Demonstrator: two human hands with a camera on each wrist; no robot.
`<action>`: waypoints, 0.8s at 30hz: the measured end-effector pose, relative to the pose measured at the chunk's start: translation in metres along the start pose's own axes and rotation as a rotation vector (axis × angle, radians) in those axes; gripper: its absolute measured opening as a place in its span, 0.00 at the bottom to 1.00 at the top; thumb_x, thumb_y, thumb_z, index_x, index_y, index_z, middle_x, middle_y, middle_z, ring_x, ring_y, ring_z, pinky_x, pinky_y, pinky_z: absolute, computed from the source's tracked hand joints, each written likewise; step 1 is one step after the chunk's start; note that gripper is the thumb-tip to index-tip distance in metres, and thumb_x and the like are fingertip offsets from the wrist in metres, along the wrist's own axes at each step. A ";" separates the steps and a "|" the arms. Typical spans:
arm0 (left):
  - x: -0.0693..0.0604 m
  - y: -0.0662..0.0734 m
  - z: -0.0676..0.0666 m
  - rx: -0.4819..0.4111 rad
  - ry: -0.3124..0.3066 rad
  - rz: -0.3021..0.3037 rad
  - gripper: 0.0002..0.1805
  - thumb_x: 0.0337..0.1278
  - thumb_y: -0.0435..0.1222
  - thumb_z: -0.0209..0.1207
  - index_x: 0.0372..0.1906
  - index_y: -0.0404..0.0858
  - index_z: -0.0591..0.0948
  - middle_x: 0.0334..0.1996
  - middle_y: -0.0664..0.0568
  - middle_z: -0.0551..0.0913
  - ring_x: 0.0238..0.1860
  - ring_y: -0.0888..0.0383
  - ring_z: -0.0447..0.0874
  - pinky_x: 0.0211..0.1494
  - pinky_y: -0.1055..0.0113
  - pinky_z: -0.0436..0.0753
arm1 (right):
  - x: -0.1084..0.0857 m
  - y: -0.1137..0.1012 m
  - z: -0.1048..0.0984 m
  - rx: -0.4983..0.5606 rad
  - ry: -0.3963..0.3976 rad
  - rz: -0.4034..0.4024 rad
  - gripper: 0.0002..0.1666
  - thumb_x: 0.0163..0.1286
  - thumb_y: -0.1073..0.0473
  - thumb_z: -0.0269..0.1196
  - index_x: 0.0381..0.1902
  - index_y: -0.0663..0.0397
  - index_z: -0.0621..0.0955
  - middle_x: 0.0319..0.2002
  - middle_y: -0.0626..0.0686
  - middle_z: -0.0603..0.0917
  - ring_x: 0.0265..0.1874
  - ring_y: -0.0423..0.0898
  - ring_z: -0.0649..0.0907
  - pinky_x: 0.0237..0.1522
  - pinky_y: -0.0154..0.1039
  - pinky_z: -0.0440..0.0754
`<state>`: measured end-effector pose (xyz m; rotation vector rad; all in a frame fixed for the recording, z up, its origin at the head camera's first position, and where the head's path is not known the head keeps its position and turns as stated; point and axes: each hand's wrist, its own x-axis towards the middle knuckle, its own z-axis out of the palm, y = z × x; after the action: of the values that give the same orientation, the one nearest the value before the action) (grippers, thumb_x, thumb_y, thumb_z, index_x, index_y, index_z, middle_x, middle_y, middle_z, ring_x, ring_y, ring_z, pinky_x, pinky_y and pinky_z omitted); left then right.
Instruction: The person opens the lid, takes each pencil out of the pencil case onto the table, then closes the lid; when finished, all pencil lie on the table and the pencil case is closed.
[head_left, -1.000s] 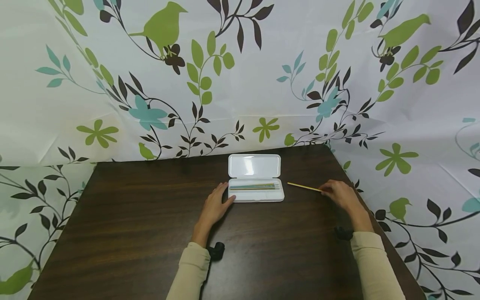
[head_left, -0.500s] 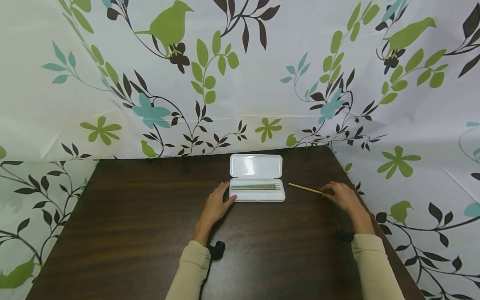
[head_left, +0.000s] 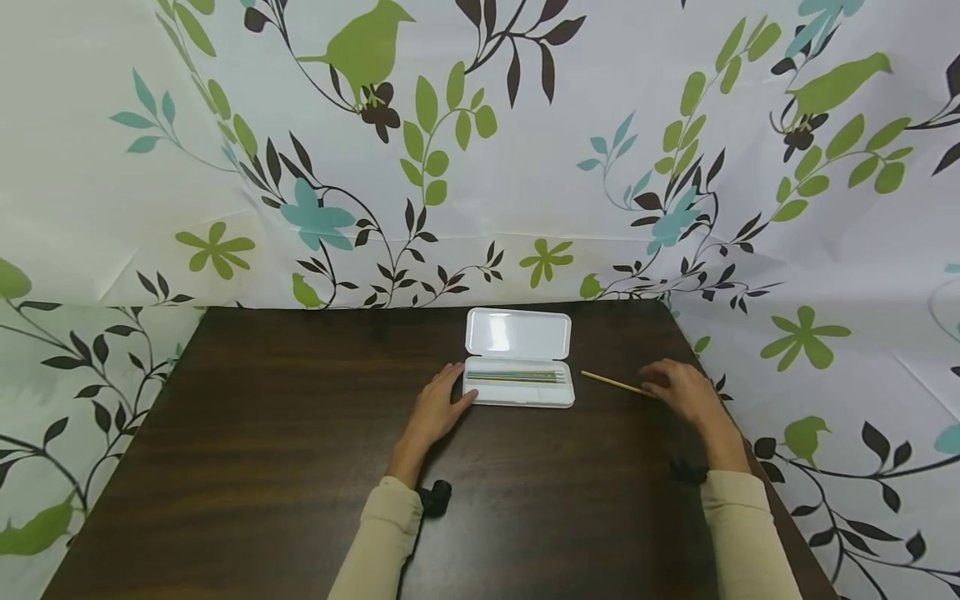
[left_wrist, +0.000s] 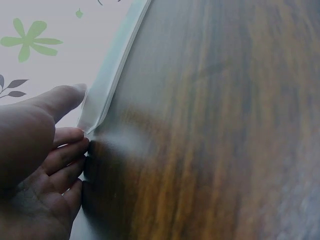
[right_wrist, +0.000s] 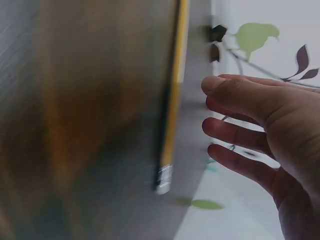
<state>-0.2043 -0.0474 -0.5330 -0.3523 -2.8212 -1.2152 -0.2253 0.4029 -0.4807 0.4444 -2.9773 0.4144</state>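
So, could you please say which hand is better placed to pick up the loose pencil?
Probably the right: the right hand is open beside the loose pencil, while the left hand is at the case's opposite end.

Open white case (head_left: 525,394) and yellow pencil (head_left: 615,383) on dark table (head_left: 262,450)

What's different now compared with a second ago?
The right hand seems to have let go of the yellow pencil: the hand is now apart from it, and the pencil lies on the table. The left hand stays at the left end of the open white case.
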 end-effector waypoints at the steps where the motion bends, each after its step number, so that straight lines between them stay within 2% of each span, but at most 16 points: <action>1: 0.000 0.000 0.000 0.002 0.000 0.000 0.34 0.64 0.48 0.62 0.69 0.34 0.69 0.68 0.40 0.69 0.71 0.45 0.61 0.68 0.44 0.63 | 0.002 -0.003 -0.002 0.007 0.012 -0.008 0.14 0.61 0.62 0.71 0.45 0.57 0.86 0.43 0.56 0.86 0.42 0.58 0.84 0.43 0.59 0.78; 11: 0.000 0.001 0.002 -0.004 -0.001 -0.005 0.34 0.64 0.47 0.62 0.69 0.34 0.69 0.68 0.39 0.69 0.71 0.44 0.61 0.68 0.44 0.63 | 0.021 -0.036 -0.014 0.002 0.099 -0.142 0.12 0.60 0.63 0.71 0.43 0.58 0.86 0.38 0.53 0.86 0.37 0.54 0.85 0.40 0.56 0.80; 19: 0.000 0.000 0.000 -0.006 0.002 -0.016 0.34 0.64 0.47 0.62 0.70 0.34 0.69 0.69 0.39 0.68 0.71 0.44 0.61 0.68 0.43 0.63 | 0.040 -0.068 -0.014 0.002 0.047 -0.134 0.13 0.62 0.61 0.71 0.45 0.56 0.86 0.39 0.51 0.86 0.38 0.52 0.84 0.42 0.55 0.80; 24: -0.001 0.001 0.000 -0.009 -0.001 -0.019 0.34 0.64 0.47 0.61 0.70 0.34 0.69 0.69 0.40 0.68 0.71 0.45 0.61 0.68 0.43 0.63 | 0.055 -0.094 -0.007 0.015 0.013 -0.183 0.13 0.61 0.61 0.71 0.44 0.56 0.87 0.37 0.48 0.85 0.38 0.48 0.84 0.41 0.52 0.80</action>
<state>-0.2035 -0.0468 -0.5328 -0.3279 -2.8271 -1.2313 -0.2490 0.3034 -0.4425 0.7053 -2.8897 0.4197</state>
